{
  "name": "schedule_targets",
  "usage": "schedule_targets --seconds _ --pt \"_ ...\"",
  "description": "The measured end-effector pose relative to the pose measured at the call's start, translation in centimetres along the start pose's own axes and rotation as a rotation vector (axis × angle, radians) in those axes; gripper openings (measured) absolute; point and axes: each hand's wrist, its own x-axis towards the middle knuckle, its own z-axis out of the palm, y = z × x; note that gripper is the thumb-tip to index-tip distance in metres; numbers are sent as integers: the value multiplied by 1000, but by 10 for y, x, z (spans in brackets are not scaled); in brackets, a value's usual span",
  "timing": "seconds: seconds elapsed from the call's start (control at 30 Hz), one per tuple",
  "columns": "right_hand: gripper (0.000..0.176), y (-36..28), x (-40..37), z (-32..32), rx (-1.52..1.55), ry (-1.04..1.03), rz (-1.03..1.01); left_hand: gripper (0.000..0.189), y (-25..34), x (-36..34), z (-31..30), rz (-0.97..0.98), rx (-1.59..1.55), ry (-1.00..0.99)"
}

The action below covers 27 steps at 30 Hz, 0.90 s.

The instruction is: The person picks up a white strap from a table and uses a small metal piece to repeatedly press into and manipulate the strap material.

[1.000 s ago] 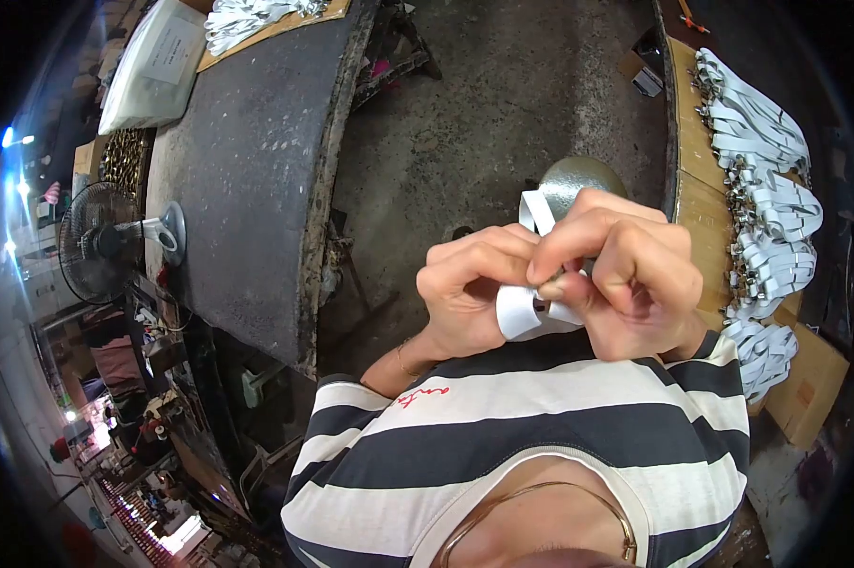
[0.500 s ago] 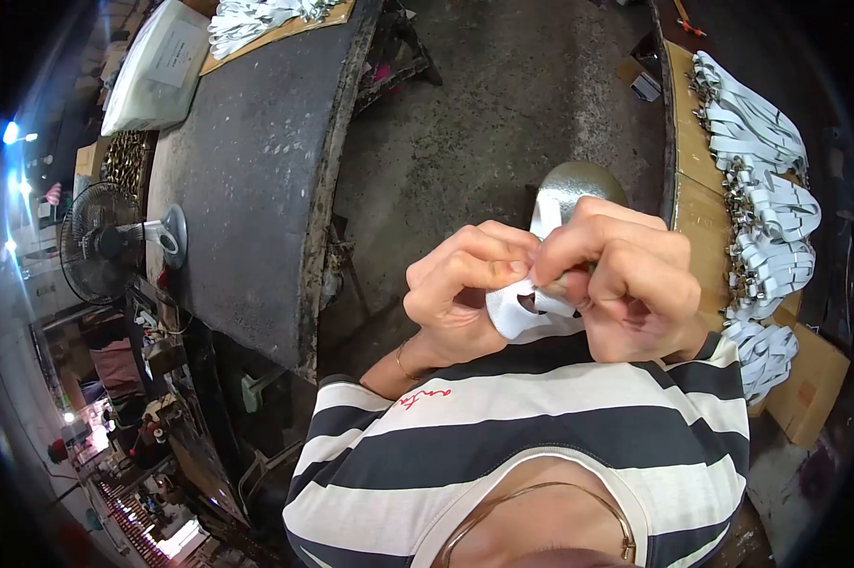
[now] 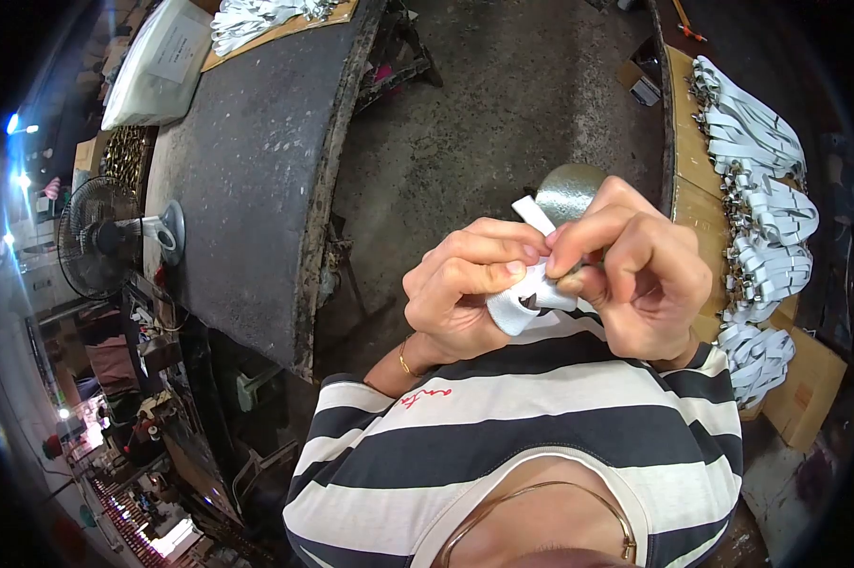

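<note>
A white strap (image 3: 511, 313) is folded into a loop in front of my chest, one loose end sticking up past my fingers. My left hand (image 3: 465, 284) pinches the strap between thumb and forefinger. Close against it, my right hand (image 3: 640, 275) grips the same strap with thumb and fingertips. Whatever lies between the fingertips themselves is hidden. Just beyond the hands is a round, shiny metal surface (image 3: 571, 197), partly covered by my right hand.
On the right, several bundles of white straps with metal clips (image 3: 758, 213) lie on cardboard (image 3: 697, 204). To the left stands a dark worktable (image 3: 242, 180) with a fan (image 3: 100, 227), a white plastic-wrapped package (image 3: 157, 71) and more white straps (image 3: 257, 21).
The strap's loose end has swung to the left and now points up and away from the metal surface. My right hand has shifted slightly right, its fingers still pinching.
</note>
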Motion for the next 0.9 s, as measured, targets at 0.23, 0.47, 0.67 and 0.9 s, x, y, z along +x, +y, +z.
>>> schedule_targets --seconds 0.23,0.47,0.67,0.9 --pt "26 -1 -2 7 -81 -37 -101 36 4 -4 0 17 77 -14" --pt "34 4 -6 8 428 185 269 37 0 -7 1 -92 -281 50" --pt "29 -3 -2 -6 138 -73 68 39 -2 -9 -3 -62 -314 1" --pt "35 -5 -3 -13 48 -158 19 41 2 -7 -4 -82 -276 -74"
